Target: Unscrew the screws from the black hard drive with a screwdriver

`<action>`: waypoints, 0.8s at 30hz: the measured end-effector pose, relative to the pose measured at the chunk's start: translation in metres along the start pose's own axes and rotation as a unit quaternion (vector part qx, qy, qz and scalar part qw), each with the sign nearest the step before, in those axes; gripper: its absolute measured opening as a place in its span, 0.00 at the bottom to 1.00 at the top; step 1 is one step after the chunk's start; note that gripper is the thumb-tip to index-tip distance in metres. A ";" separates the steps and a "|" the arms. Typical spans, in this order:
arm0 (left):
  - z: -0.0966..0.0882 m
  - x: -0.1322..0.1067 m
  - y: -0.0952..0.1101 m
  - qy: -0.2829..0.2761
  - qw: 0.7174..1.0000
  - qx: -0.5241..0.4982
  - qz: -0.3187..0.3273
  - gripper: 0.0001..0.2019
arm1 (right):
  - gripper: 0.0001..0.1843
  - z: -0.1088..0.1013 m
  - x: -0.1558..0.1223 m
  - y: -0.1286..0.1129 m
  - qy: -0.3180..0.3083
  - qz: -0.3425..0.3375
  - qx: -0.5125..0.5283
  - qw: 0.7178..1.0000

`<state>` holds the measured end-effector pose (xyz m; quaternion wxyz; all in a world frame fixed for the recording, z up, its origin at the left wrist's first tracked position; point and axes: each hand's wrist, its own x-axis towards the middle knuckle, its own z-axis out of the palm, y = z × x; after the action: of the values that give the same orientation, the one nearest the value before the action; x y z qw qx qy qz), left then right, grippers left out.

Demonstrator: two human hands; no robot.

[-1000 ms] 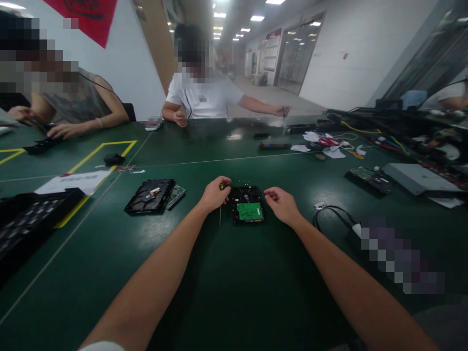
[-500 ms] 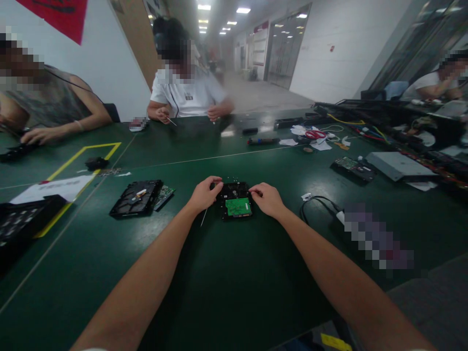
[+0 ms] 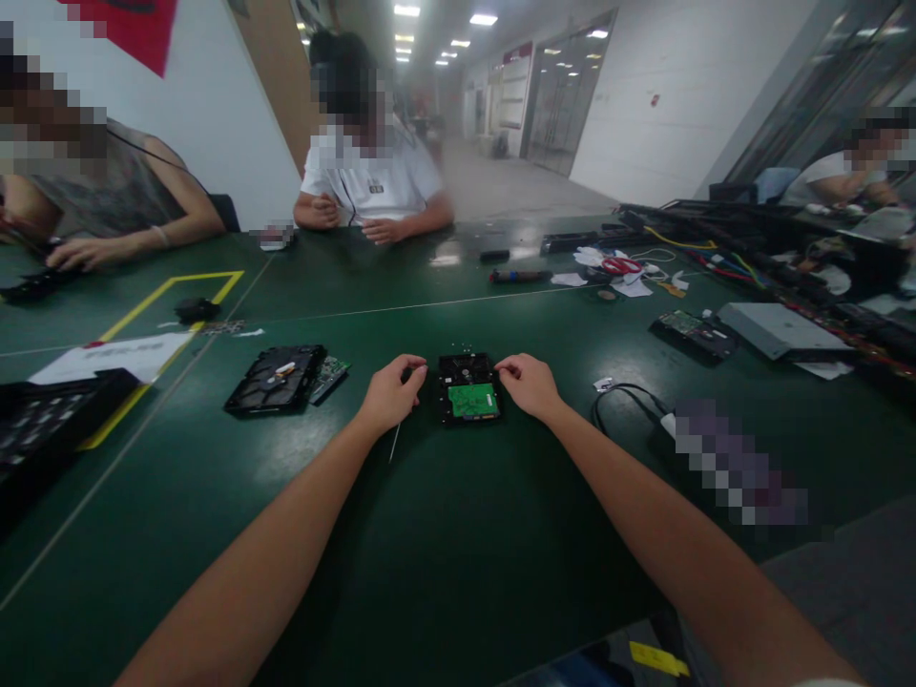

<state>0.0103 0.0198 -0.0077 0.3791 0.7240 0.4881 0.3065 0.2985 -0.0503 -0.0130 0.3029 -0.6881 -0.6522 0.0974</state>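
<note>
A hard drive (image 3: 472, 402) lies on the green table in front of me, its green circuit board facing up. My left hand (image 3: 392, 393) is just left of it, a small gap between fingertips and drive. Its fingers are closed on a thin screwdriver (image 3: 394, 442); the metal shaft sticks out below the hand and the handle is hidden. My right hand (image 3: 530, 385) has thumb and fingers pinched at the drive's upper right edge. Several tiny screws (image 3: 462, 346) lie just beyond the drive.
Left stand a black drive-like part (image 3: 276, 380), a loose circuit board (image 3: 330, 380) and a black tray (image 3: 64, 420). Right are a cable (image 3: 622, 389), another drive (image 3: 693, 336) and a grey metal box (image 3: 783, 329). A screwdriver-like tool (image 3: 521, 277) lies farther off. Co-workers sit around the table.
My left hand has drawn back left from the drive with the screwdriver. My right hand stays at the drive's edge. The co-worker opposite has brought a hand inward.
</note>
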 end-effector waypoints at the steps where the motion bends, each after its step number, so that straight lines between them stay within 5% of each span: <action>1: 0.000 0.000 0.000 0.000 1.000 0.011 0.003 0.18 | 0.10 0.001 0.000 -0.001 0.001 0.001 -0.003 1.000; 24: -0.002 0.007 0.004 -0.013 0.999 -0.035 0.016 0.12 | 0.08 -0.006 0.051 0.004 -0.056 0.077 0.058 0.994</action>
<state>0.0136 0.0259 -0.0026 0.4053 0.7219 0.4602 0.3206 0.3122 -0.0035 0.0029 0.2974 -0.7107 -0.6065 0.1965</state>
